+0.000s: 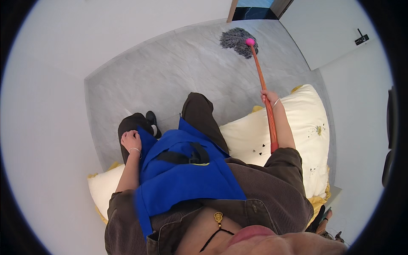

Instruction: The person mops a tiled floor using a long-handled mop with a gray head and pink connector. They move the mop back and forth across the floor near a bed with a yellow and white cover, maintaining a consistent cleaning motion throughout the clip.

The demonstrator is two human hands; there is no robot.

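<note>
My right hand (268,97) is wrapped round the orange handle of a mop (272,123), part way along it. The handle slants up and away to a pink joint (250,41) and a shaggy grey mop head (236,41), which lies on the floor near the doorway. Its thick near end reaches back beside my right forearm. On my left knee, over dark brown trousers, rests my left hand (131,141), holding nothing, its fingers loosely bent and apart. A blue apron (182,170) covers my lap.
I sit on cream bedding (297,123) with yellow ruffled edges. Grey marbled floor tiles (140,80) stretch ahead, with a white wall (51,97) on the left. At the far right stands a white door (327,34) with a black handle (361,39), next to a doorway (255,12).
</note>
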